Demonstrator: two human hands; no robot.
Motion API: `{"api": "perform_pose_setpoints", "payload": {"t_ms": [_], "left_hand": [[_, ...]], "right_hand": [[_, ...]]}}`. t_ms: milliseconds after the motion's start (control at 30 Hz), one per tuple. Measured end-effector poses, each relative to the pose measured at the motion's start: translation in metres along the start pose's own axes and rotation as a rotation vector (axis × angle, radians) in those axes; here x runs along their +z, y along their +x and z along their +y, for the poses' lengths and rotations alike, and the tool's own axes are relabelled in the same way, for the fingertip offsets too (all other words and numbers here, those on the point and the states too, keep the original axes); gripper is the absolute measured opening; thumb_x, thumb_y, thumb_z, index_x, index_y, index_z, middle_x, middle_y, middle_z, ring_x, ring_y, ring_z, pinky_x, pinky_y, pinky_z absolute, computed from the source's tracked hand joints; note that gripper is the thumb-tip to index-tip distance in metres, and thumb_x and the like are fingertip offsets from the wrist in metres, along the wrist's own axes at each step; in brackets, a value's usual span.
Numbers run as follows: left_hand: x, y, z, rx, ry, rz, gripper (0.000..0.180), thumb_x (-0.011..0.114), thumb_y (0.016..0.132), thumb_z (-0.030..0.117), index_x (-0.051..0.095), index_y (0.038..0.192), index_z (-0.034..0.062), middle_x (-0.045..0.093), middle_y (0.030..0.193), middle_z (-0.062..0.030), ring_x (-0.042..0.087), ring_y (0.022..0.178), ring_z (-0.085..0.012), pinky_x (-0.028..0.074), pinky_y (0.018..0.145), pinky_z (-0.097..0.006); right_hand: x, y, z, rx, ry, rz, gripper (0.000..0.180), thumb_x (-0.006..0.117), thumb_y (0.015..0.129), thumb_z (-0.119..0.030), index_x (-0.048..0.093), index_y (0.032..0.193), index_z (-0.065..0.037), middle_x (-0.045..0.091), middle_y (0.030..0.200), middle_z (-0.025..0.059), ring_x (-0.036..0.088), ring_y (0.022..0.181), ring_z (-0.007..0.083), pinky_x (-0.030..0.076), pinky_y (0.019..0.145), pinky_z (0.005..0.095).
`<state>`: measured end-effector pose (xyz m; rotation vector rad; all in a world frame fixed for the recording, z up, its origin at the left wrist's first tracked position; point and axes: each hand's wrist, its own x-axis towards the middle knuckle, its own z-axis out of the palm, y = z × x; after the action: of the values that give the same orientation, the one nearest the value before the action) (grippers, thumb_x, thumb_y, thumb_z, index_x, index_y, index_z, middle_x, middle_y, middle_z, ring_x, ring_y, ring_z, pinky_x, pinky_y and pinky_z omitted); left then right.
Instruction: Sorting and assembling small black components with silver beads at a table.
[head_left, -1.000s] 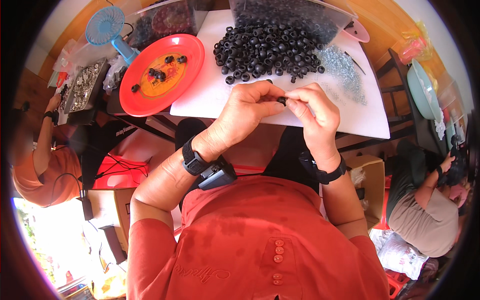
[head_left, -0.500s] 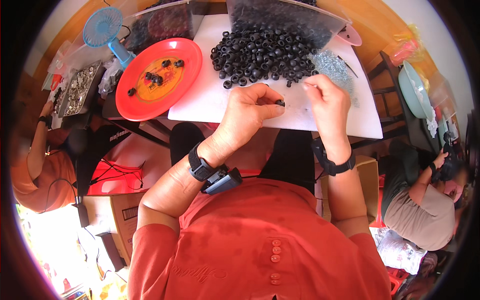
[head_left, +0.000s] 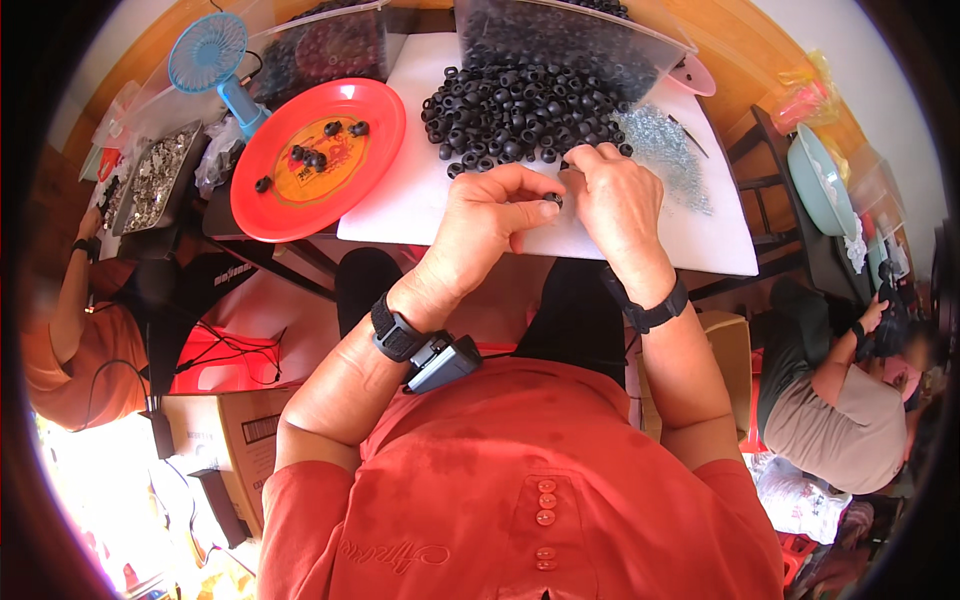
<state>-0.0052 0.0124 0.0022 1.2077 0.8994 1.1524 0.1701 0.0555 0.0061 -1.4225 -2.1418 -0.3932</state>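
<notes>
My left hand and my right hand meet over the near edge of a white board. Between their fingertips sits a small black rubber ring, pinched by my left thumb and forefinger, with my right fingers touching it. Just beyond the hands lies a heap of black rubber rings. A pile of small silvery metal parts lies on the board right of my right hand. Left of the board is a red plate holding several black pieces.
A blue hand-held fan stands behind the plate. Clear plastic bags of black rings lie at the back. A tray of metal parts sits far left. One person sits at the left, another at the right.
The view has shifted so the table sits lower and closer. Both hands stayed together at the board's edge, fingers working on the small ring.
</notes>
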Motion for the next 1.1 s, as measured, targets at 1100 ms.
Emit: {"api": "perform_pose_setpoints", "payload": {"t_ms": [1100], "left_hand": [[-0.008, 0.002, -0.006, 0.033, -0.334, 0.070, 0.021, 0.062, 0.095, 0.007, 0.065, 0.112, -0.0056, 0.068, 0.097, -0.0113, 0.062, 0.082, -0.0146, 0.048, 0.062, -0.025]], "right_hand": [[0.013, 0.000, -0.002, -0.032, 0.070, 0.068, 0.006, 0.071, 0.075, -0.013, 0.067, 0.078, -0.010, 0.063, 0.080, 0.0056, 0.062, 0.084, 0.0259, 0.044, 0.072, 0.0403]]}}
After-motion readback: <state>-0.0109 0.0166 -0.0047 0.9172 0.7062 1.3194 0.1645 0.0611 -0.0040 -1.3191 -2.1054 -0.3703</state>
